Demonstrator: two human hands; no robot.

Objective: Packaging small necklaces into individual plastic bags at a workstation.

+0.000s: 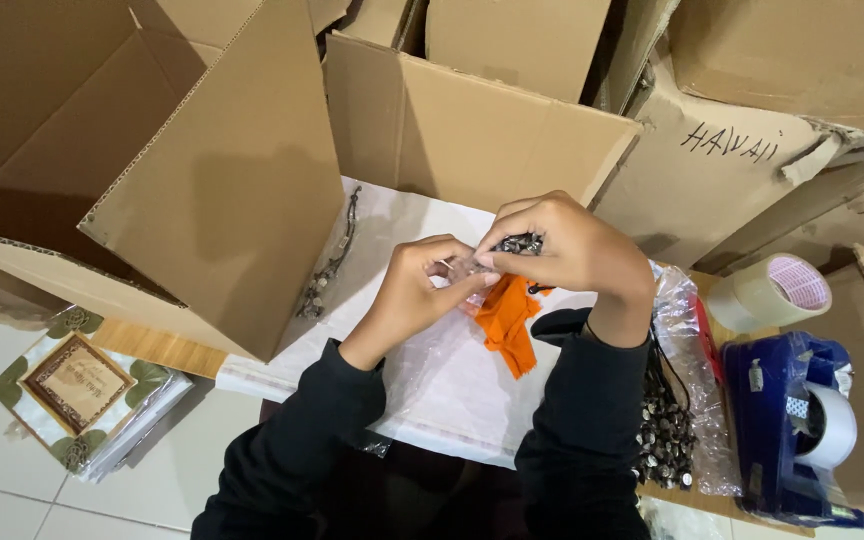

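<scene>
Seen from the head camera, both hands meet in the middle of the frame, over a white sheet point(432, 390). The left hand point(414, 290) pinches a small clear plastic bag point(464, 272) at its edge. The right hand point(562, 245) is curled tight and pinches a bunch of little dark beads point(520, 243) with an orange tassel point(508, 320) hanging below. To do this well, I think the left fingers should hold the bag mouth wide and steady while the beads go in slowly. More beads lie in a clear bag point(667, 430) at the lower right, near a blue tape dispenser point(792, 420). Open cardboard boxes point(222, 180) fill the top.
</scene>
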